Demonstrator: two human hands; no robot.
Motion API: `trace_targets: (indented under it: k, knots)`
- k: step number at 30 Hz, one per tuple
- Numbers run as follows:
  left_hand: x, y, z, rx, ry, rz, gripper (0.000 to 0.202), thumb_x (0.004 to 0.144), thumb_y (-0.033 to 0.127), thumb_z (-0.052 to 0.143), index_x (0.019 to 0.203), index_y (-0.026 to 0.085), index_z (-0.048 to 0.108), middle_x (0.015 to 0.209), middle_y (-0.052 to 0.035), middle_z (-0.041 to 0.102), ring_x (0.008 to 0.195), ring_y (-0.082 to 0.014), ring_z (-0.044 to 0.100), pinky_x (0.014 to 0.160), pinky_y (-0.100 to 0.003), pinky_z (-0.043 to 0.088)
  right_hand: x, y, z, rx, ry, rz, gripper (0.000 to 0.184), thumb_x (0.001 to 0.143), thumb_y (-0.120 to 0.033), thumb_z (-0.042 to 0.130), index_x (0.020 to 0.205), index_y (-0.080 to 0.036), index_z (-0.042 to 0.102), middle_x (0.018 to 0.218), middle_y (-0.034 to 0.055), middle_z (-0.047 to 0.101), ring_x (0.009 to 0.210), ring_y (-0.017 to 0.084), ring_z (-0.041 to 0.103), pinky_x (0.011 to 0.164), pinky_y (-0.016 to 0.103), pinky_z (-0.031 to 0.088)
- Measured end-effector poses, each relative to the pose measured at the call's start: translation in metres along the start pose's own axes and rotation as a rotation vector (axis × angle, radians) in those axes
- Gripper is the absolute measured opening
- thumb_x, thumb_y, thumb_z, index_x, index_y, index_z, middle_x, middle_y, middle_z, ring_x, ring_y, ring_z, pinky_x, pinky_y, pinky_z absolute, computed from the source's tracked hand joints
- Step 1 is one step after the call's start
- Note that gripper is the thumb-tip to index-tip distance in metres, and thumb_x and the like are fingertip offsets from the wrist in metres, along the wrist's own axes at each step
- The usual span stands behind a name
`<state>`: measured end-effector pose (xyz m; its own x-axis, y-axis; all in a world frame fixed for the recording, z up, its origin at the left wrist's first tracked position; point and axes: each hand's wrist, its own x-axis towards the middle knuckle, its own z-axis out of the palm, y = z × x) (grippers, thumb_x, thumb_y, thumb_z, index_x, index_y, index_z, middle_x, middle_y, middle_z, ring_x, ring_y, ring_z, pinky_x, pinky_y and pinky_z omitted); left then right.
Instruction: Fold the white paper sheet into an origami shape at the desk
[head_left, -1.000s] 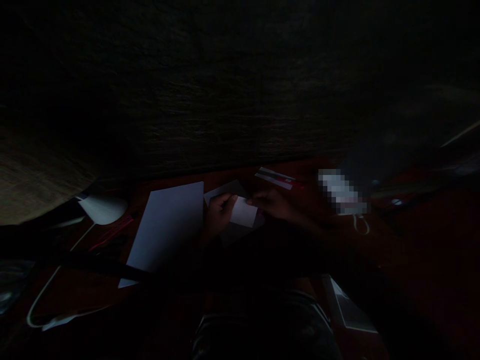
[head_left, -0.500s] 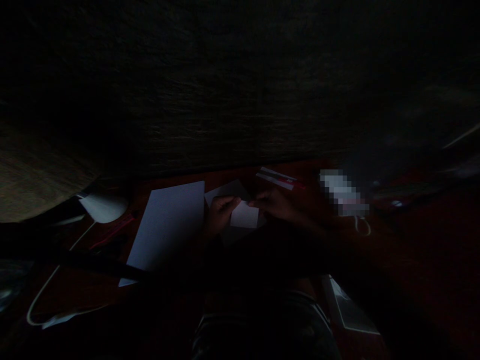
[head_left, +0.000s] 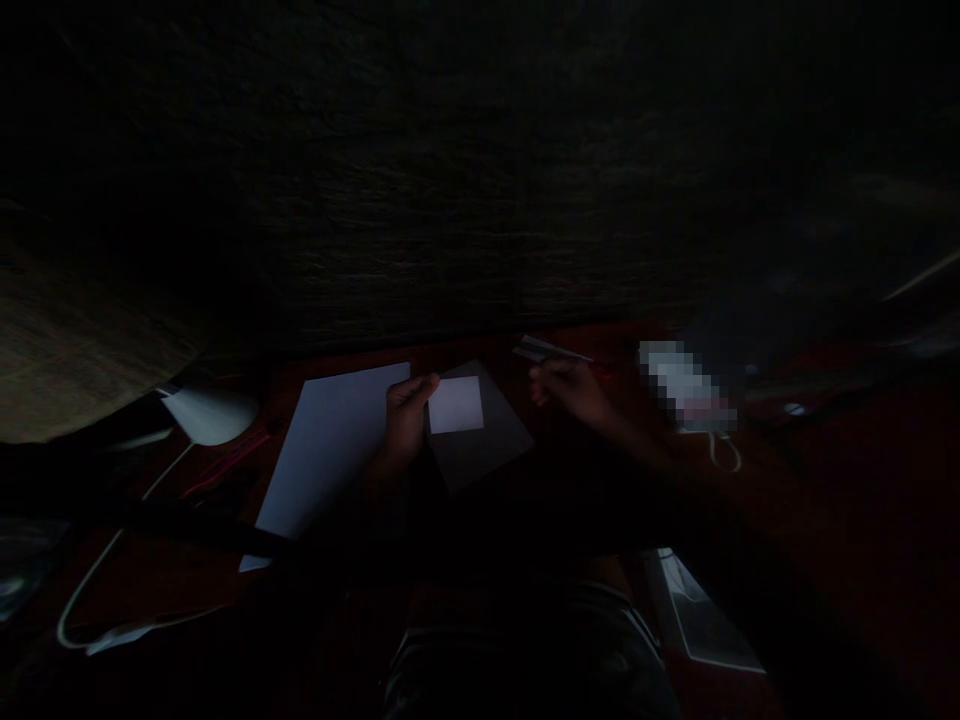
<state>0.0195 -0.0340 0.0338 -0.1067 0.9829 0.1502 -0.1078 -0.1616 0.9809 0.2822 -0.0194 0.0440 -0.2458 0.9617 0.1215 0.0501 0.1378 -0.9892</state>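
Observation:
Between the thumb and fingers of my left hand point(head_left: 407, 420) is a small white piece of paper point(head_left: 456, 404), held at its left edge. It lies over a darker square sheet point(head_left: 491, 445) turned cornerwise on the desk. My right hand point(head_left: 574, 390) is apart from the paper, off to its right. The fingers are loosely curled and a little apart, with nothing visible in them. Just behind that hand lies a pale flat strip point(head_left: 541, 347), partly hidden by it. Dim light hides much of the finger detail.
A large white sheet point(head_left: 337, 430) lies left of my left hand. Farther left stands a white lamp-like object point(head_left: 214, 415) with a pale cord point(head_left: 82, 590). A blurred-out pale object point(head_left: 686, 385) with a loop is at right. A clear-looking box point(head_left: 712, 625) sits lower right.
My right hand has let go of the small paper and moved right, toward the strip. My left hand has carried the paper left and slightly away from me.

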Motion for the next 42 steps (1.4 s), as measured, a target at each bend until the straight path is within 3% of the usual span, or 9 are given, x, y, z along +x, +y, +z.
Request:
trace_targets:
  k: [4, 9, 14, 19, 23, 26, 29, 39, 42]
  knots:
    - [-0.007, -0.005, 0.012, 0.030, -0.080, -0.013, 0.051, 0.075, 0.058, 0.081, 0.056, 0.018, 0.054, 0.056, 0.0036, 0.048, 0.051, -0.0103, 0.043, 0.050, -0.025, 0.032, -0.004, -0.002, 0.013, 0.054, -0.106, 0.002, 0.068, 0.071, -0.085, 0.071, 0.085, -0.019, 0.073, 0.078, 0.0049, 0.074, 0.061, 0.015, 0.065, 0.054, 0.027, 0.050]
    - [-0.016, -0.008, 0.024, 0.074, -0.194, -0.043, 0.052, 0.077, 0.057, 0.079, 0.054, 0.019, 0.053, 0.055, 0.0030, 0.047, 0.053, -0.0112, 0.044, 0.051, -0.027, 0.033, -0.007, 0.003, 0.030, -0.070, -0.215, 0.006, 0.056, 0.077, -0.073, 0.075, 0.065, -0.018, 0.068, 0.059, -0.0006, 0.062, 0.056, 0.013, 0.054, 0.054, 0.025, 0.041]
    - [-0.016, -0.009, 0.025, 0.110, -0.203, -0.031, 0.055, 0.075, 0.059, 0.079, 0.052, 0.019, 0.048, 0.055, 0.0042, 0.040, 0.055, -0.0112, 0.039, 0.054, -0.027, 0.030, -0.005, 0.007, 0.028, -0.100, -0.193, -0.015, 0.057, 0.077, -0.072, 0.074, 0.059, -0.019, 0.065, 0.055, -0.0026, 0.056, 0.054, 0.011, 0.046, 0.052, 0.026, 0.033]
    - [-0.015, -0.015, 0.026, 0.136, -0.171, -0.014, 0.058, 0.074, 0.065, 0.078, 0.053, 0.019, 0.049, 0.055, 0.0039, 0.042, 0.056, -0.0120, 0.041, 0.056, -0.028, 0.030, -0.006, 0.001, 0.027, -0.083, -0.153, 0.044, 0.055, 0.074, -0.071, 0.075, 0.061, -0.019, 0.064, 0.055, -0.0029, 0.055, 0.053, 0.011, 0.046, 0.053, 0.025, 0.036]
    - [-0.012, -0.017, 0.024, 0.080, -0.116, -0.019, 0.048, 0.080, 0.064, 0.073, 0.068, 0.019, 0.065, 0.067, -0.0014, 0.061, 0.066, -0.0177, 0.056, 0.062, -0.029, 0.041, -0.007, -0.003, 0.026, -0.032, -0.126, 0.095, 0.052, 0.073, -0.071, 0.073, 0.068, -0.019, 0.068, 0.060, -0.0010, 0.060, 0.055, 0.013, 0.053, 0.055, 0.026, 0.042]
    - [-0.011, -0.013, 0.021, 0.058, -0.197, 0.011, 0.031, 0.083, 0.050, 0.073, 0.092, 0.020, 0.076, 0.084, -0.0035, 0.071, 0.076, -0.0199, 0.064, 0.065, -0.029, 0.047, -0.006, -0.004, 0.023, -0.014, -0.083, 0.104, 0.050, 0.074, -0.070, 0.072, 0.071, -0.020, 0.069, 0.065, 0.0011, 0.065, 0.060, 0.015, 0.058, 0.056, 0.027, 0.045]
    - [-0.012, -0.009, 0.018, 0.049, -0.296, 0.033, 0.032, 0.083, 0.041, 0.072, 0.110, 0.023, 0.077, 0.096, -0.0034, 0.075, 0.078, -0.0190, 0.066, 0.065, -0.028, 0.050, -0.005, -0.004, 0.022, -0.023, -0.072, 0.122, 0.051, 0.071, -0.071, 0.073, 0.069, -0.020, 0.068, 0.066, 0.0017, 0.065, 0.061, 0.015, 0.059, 0.057, 0.028, 0.046]
    - [-0.014, -0.007, 0.018, 0.128, -0.343, 0.074, 0.017, 0.084, 0.035, 0.072, 0.092, 0.021, 0.079, 0.096, -0.0048, 0.078, 0.090, -0.0218, 0.069, 0.078, -0.030, 0.052, -0.005, -0.005, 0.022, -0.063, -0.083, 0.180, 0.052, 0.073, -0.070, 0.074, 0.069, -0.019, 0.066, 0.063, -0.0007, 0.060, 0.060, 0.015, 0.057, 0.057, 0.028, 0.046]
    - [-0.013, -0.007, 0.019, 0.149, -0.345, 0.042, 0.017, 0.079, 0.033, 0.076, 0.091, 0.021, 0.080, 0.093, -0.0042, 0.077, 0.085, -0.0208, 0.069, 0.074, -0.029, 0.052, -0.004, 0.001, 0.020, -0.076, -0.087, 0.147, 0.050, 0.077, -0.068, 0.072, 0.071, -0.019, 0.066, 0.065, -0.0006, 0.061, 0.063, 0.015, 0.059, 0.059, 0.028, 0.048]
